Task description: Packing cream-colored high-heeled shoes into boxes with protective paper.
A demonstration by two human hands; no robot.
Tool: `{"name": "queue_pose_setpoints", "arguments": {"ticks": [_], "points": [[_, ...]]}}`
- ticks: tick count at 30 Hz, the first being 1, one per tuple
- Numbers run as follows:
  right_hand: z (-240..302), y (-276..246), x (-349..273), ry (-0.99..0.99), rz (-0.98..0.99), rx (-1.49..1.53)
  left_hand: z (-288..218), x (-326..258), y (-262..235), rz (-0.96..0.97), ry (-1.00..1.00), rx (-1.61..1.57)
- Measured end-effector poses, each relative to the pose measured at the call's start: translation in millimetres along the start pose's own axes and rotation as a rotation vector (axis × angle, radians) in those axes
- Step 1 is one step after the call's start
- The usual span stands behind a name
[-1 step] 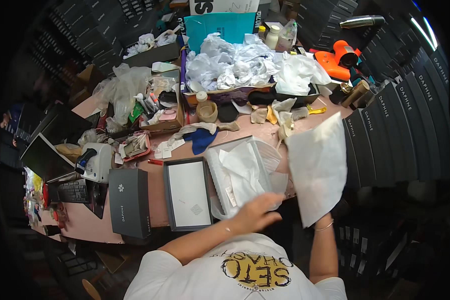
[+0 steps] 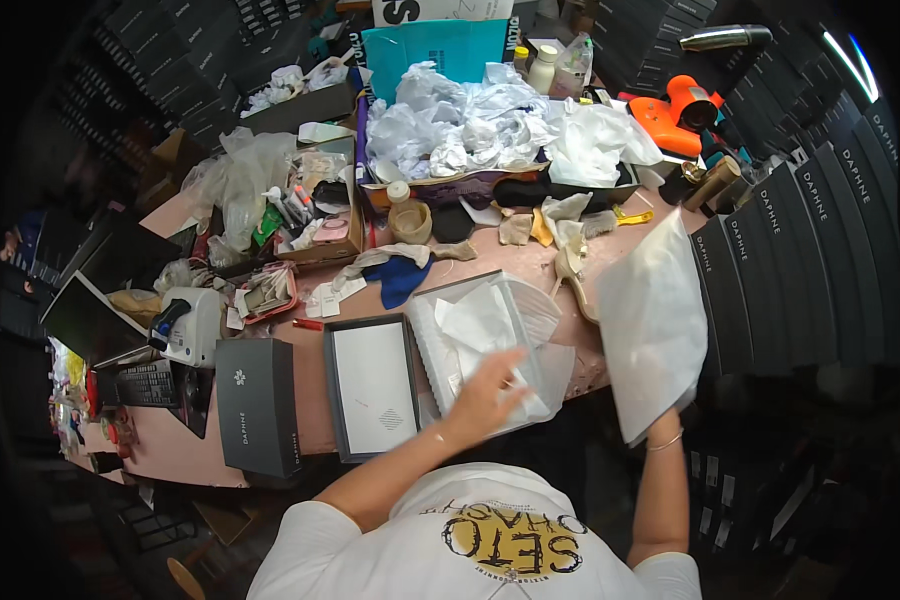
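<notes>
My left hand (image 2: 488, 402) reaches over an open grey box (image 2: 507, 285) with white tissue paper (image 2: 478, 325) inside. Its fingers are apart and slightly blurred, with nothing seen in them. At the right, a white cloth-like bag (image 2: 653, 325) stands raised over my right hand (image 2: 662, 428). Only the wrist and the base of that hand show; the bag hides the fingers, and I cannot tell whether they are inside it or behind it. A beige heeled shoe (image 2: 570, 268) lies on the table just left of the bag.
Left of the tissue-filled box are another open box (image 2: 375, 385) and a dark box (image 2: 257, 408). Crumpled white paper (image 2: 470, 120) fills a large box behind. Stacked dark boxes (image 2: 800, 255) line the right side. An orange tool (image 2: 682, 115) sits at the back right.
My left hand has moved up and leftward over the tissue-filled box. My right hand and the white bag have shifted right, uncovering more of the beige shoe.
</notes>
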State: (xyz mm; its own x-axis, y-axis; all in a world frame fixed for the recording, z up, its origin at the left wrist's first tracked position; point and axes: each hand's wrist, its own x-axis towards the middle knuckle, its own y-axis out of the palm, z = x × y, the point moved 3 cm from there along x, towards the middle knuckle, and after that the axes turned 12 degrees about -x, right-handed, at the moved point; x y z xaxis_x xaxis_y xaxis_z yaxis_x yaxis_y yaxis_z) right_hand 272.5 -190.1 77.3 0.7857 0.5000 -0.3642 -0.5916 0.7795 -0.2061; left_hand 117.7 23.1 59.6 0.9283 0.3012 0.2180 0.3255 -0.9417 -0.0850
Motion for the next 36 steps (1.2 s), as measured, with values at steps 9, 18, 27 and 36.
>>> {"name": "queue_pose_setpoints", "arguments": {"ticks": [9,18,27,36], "points": [[-78.6,-97.4,116.7,-0.263,-0.165,-1.784,154.1,76.9,-57.7,-0.109,-0.703,0.041],[-83.1,21.1,183.7,-0.12,0.031,-1.36,80.7,28.5,-44.1,-0.219,-0.568,-0.331],[48.6,65.4,58.6,-0.86,-0.139,-0.877,50.3,-19.3,-58.9,-0.212,-0.679,-0.812],[15.2,158.1,-38.4,-0.843,0.124,-0.706,34.3,-33.4,-26.3,-0.597,-0.728,-1.407]]}}
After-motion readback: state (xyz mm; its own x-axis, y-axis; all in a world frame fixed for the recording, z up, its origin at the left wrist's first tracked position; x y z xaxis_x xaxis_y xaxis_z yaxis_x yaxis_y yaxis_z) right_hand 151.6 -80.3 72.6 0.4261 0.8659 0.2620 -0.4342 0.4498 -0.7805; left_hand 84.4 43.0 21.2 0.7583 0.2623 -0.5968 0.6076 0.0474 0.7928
